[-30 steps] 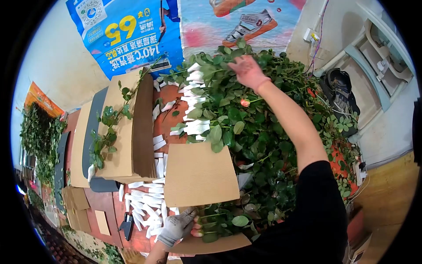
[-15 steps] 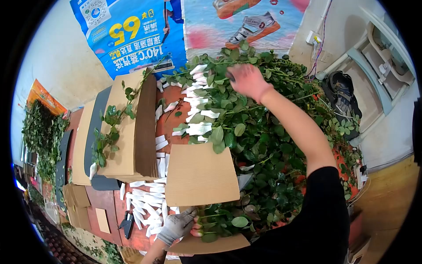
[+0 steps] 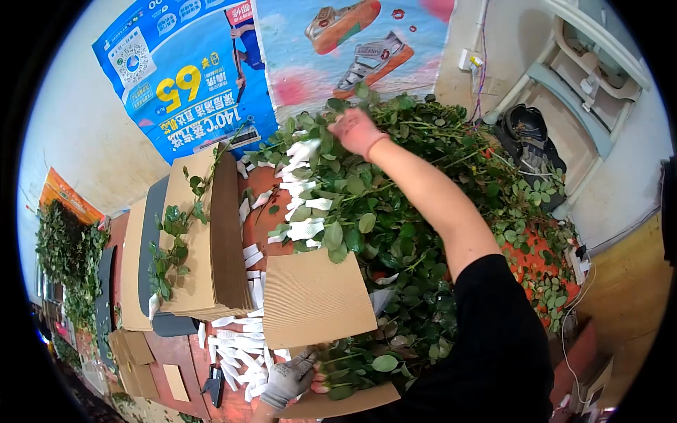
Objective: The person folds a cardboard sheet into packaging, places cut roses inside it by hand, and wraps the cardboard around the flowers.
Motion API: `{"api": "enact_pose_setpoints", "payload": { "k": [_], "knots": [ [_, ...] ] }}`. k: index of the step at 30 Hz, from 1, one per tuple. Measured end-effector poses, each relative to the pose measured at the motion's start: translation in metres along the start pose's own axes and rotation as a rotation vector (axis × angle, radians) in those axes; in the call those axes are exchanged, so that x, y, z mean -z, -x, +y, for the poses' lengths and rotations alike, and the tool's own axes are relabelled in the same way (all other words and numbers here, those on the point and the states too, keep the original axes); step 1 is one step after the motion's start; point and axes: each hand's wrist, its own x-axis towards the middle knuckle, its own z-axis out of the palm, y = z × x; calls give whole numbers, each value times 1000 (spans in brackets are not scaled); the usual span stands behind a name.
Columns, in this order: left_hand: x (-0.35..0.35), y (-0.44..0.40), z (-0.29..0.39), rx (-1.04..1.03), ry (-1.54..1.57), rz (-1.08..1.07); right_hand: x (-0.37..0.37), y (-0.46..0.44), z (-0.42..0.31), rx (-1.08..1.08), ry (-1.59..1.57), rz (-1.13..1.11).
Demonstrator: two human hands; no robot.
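My left hand [image 3: 289, 381], in a grey-white glove, lies at the lower edge of a cardboard sheet [image 3: 317, 299], its fingers at pinkish rose heads [image 3: 321, 384] between that sheet and a lower cardboard piece [image 3: 345, 403]. Its fingertips are partly hidden. At the back of the leafy rose pile [image 3: 395, 190], my right hand [image 3: 356, 132] in a pink glove has its fingers bent over the stems. What it holds, if anything, cannot be made out. White-sleeved rose heads [image 3: 303, 229] line the pile's left side.
Stacked cardboard [image 3: 229, 240] stands on the left with a rose stem [image 3: 173, 240] across it. White mesh sleeves [image 3: 236, 352] and a black stapler [image 3: 214, 385] lie on the red table [image 3: 264, 225]. A chair [image 3: 564, 92] and a black shoe [image 3: 525, 134] are at the right.
The view has shifted, so the posters and the stack appear moved. My right hand has moved left over the back of the pile. The orange-pink rose beside it is no longer visible. My left hand stays at the rose heads.
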Motion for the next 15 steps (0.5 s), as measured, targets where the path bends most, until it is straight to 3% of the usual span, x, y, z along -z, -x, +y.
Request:
{"api": "enact_pose_setpoints", "payload": {
  "k": [1,2,3,4,5,6,8,10,12,13,14,15],
  "knots": [
    [-4,1,-5,-21,-76,8,27,14,14,-43,12,148],
    [-8,3,-10,-44,-125,15,64,23,36,-157,23,81],
    [-12,4,-15,-67,-174,23,79,39,63,-286,-49,301],
    [-10,6,-12,-65,-172,26,88,51,90,-535,-221,381],
    [-6,3,-8,-56,-178,2,70,60,133,-650,-268,690],
    [-2,2,-5,-57,-199,-9,92,72,168,-910,-351,648],
    [6,1,2,-60,-240,-31,129,111,215,-848,-308,994],
    [11,-1,10,-69,-189,-40,163,144,240,-858,-232,1038],
    [-1,3,-7,-110,-187,-46,195,173,232,-676,-361,1029],
    [0,6,-5,-294,-537,6,205,184,221,-619,-295,967],
    [-1,6,0,-218,-548,-96,214,200,203,-565,-236,888],
    [-3,7,2,-139,-562,-199,217,213,176,-407,-81,954]
  ]
}}
